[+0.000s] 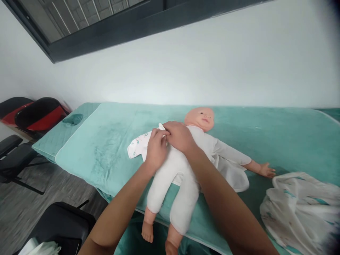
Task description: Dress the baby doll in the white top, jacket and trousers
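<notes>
A baby doll (201, 118) lies on its back on the green-covered bed, dressed in white trousers (163, 184) and a white top (207, 143). My left hand (157, 147) is closed, its fingers bent on the cloth at the doll's side on the left. Right beside it, my right hand (179, 136) curls over the doll's chest with its fingertips gripping the same cloth. A white sleeve with a small print (139, 144) sticks out to the left of my hands. My hands hide the doll's shoulder and arm there. The doll's other arm (236, 154) stretches out to the right.
Crumpled white printed cloth (300, 209) lies at the bed's right front. The green bed cover (106, 141) runs along the white wall below a dark window frame (119, 33). Black chairs (61, 223) stand left, one holding pale items; red-and-black chair backs (44, 115) are farther back.
</notes>
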`<action>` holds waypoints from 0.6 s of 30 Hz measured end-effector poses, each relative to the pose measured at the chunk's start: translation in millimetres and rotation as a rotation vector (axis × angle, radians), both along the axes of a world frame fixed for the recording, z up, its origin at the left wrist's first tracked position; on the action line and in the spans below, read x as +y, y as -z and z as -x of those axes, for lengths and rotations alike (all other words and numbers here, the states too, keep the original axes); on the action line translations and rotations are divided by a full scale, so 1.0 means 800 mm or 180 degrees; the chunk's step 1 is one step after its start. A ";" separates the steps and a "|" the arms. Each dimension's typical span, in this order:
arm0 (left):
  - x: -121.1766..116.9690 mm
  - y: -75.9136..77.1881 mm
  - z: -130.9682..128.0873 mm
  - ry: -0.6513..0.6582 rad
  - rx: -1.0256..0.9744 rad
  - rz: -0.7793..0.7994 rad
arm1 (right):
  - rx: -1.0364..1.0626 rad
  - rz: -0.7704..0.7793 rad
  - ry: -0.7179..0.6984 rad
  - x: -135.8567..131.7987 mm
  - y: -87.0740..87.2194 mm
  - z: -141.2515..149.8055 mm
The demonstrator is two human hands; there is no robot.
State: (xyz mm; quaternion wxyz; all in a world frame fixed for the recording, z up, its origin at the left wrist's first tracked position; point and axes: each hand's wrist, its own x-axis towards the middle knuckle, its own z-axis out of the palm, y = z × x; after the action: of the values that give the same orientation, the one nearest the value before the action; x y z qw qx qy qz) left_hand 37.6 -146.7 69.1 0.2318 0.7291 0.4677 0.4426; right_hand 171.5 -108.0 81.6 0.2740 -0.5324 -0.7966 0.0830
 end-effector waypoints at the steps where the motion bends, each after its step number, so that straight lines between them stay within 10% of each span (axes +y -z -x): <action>1: -0.004 -0.005 -0.006 0.0021 -0.0182 0.0126 | 0.0269 -0.0138 0.0145 -0.007 -0.001 -0.007; 5: -0.016 -0.019 -0.006 0.0049 -0.0677 0.0830 | 0.0872 -0.0690 0.1599 -0.043 0.019 -0.058; 8: -0.012 -0.012 0.006 -0.0365 -0.1049 0.1561 | 0.0694 -0.0117 0.2445 -0.073 0.050 -0.101; 18: 0.036 0.016 -0.002 -0.0111 -0.0976 0.1326 | 0.0954 0.0603 0.2169 -0.107 0.075 -0.108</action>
State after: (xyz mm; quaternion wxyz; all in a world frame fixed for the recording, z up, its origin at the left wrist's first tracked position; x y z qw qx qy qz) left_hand 39.1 -117.6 56.3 0.4375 0.5818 0.5207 0.4461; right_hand 257.7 -193.8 21.7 0.3489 -0.7715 -0.5139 0.1373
